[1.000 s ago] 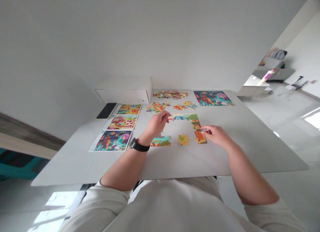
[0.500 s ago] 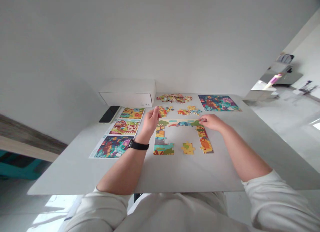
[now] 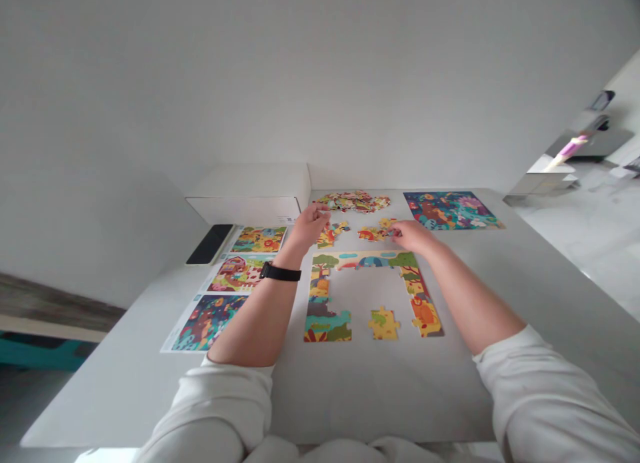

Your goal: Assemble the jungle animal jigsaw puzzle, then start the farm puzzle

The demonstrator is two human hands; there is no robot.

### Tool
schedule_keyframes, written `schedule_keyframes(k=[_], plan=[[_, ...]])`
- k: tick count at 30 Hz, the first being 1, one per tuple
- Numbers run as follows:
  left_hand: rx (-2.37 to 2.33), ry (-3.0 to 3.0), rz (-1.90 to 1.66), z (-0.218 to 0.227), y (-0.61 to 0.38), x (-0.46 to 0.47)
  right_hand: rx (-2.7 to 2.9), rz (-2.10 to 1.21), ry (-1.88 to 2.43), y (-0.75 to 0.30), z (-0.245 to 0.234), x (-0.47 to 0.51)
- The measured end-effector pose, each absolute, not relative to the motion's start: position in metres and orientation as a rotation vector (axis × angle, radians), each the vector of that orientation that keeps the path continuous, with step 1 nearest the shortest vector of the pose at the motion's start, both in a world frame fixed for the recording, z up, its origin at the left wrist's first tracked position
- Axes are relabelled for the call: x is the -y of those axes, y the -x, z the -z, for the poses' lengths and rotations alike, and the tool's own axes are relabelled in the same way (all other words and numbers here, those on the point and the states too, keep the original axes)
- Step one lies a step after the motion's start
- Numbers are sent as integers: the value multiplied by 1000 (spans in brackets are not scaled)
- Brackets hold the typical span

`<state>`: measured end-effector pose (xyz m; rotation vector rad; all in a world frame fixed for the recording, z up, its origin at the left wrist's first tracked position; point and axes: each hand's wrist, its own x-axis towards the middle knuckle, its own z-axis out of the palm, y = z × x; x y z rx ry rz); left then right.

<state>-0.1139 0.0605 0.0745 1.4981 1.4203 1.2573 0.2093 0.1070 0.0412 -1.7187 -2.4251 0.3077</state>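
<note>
My right hand is at the right-hand cluster of loose puzzle pieces, its fingertips pinched on a puzzle piece they mostly hide. My left hand, a dark band on its wrist, hovers by the left-hand cluster of pieces. Its fingers are curled together; whether anything is in them is hidden. Nearer to me lies a partly joined puzzle frame, with trees along the top edge, joined sides and a lower left corner. A yellow piece with a green patch lies apart between the frame's two lower ends.
A heap of pieces lies by the wall. Back right is a finished dark-blue puzzle. On the left are a white box, a black phone and a sheet with three pictures. The white table extends to both sides.
My right hand has left the frame's top right corner and moved back to the right-hand loose pieces. My left hand has shifted slightly back. The view has tilted and come closer.
</note>
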Motion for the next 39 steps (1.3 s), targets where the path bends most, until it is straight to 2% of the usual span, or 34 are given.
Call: schedule_keyframes(k=[5, 10, 18, 25, 35, 39], plan=[[-1472, -1791, -1067, -68, 112, -76, 2503, -208, 1673, -198, -39, -119], [-1507, -1829, -1007, -58, 125, -84, 2533, -191, 1705, -190, -37, -127], [-1568, -1749, -1137, -61, 158, -92, 2497, -404, 1620, -215, -34, -139], [-1580, -1694, -1172, -58, 166, -92, 2252, -177, 1860, -241, -23, -144], [-1539, -1710, -1113, -58, 153, -87, 2139, -466, 1618, -225, -17, -139], [-1542, -1713, -1116, -57, 152, -88, 2192, -447, 1597, -229, -16, -138]])
